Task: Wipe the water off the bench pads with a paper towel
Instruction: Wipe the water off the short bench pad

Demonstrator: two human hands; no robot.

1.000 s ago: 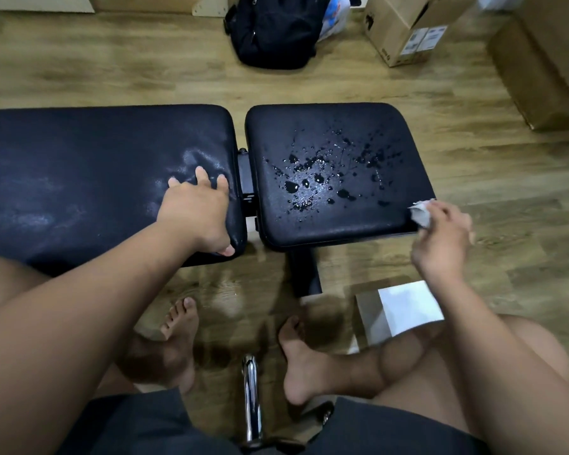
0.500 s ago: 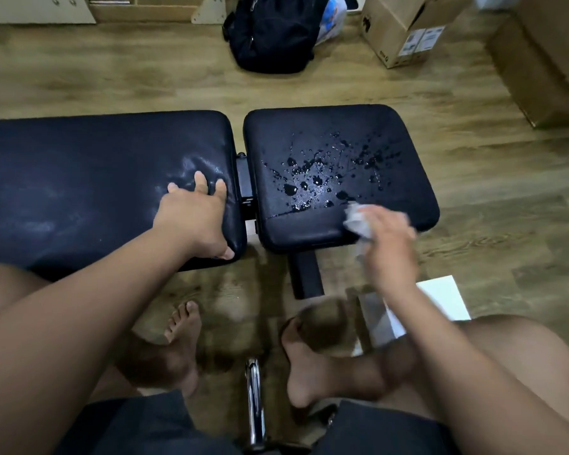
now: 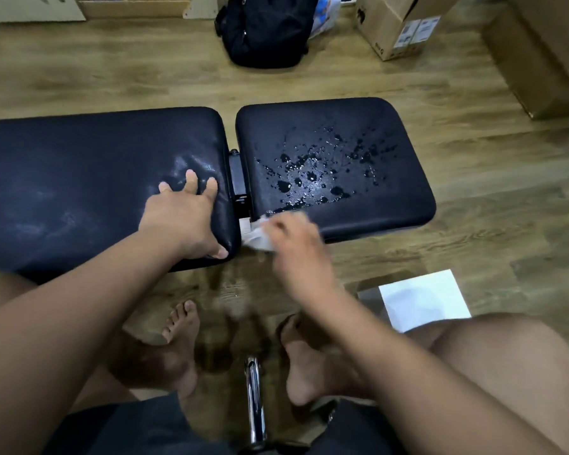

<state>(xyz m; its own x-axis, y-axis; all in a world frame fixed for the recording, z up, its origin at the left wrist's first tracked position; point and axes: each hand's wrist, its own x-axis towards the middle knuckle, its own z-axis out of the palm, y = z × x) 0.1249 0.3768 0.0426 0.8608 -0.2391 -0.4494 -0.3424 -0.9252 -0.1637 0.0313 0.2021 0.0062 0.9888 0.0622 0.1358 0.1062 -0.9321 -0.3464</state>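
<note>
From the head camera, two dark bench pads lay side by side on a wooden floor (image 3: pixel 473 198). The long pad (image 3: pixel 79 185) filled the left; the short pad (image 3: pixel 391 198) sat to its right, with a black hinge bracket (image 3: pixel 239 182) in the gap between them. Beads and small puddles of water (image 3: pixel 309 178) were scattered over the middle of the short pad, while the long pad showed only dull smears.

The left hand (image 3: pixel 181 221) lay flat on the near right corner of the long pad, fingers spread wide and the thumb hooked over the front edge. The right hand (image 3: pixel 293 244), blurred, pinched a crumpled paper towel (image 3: pixel 258 236) at the near left corner of the short pad, just beside the gap; whether the towel touched the pad could not be told.

Beyond the pads stood a black backpack (image 3: pixel 266 31), a cardboard box (image 3: pixel 398 27) with labels, and a larger box (image 3: pixel 539 54) at the far right. A white sheet (image 3: pixel 424 300) lay on the floor near the right knee. Bare feet (image 3: pixel 181 326) rested below the pads, with a chrome bar (image 3: pixel 253 399) between the legs.
</note>
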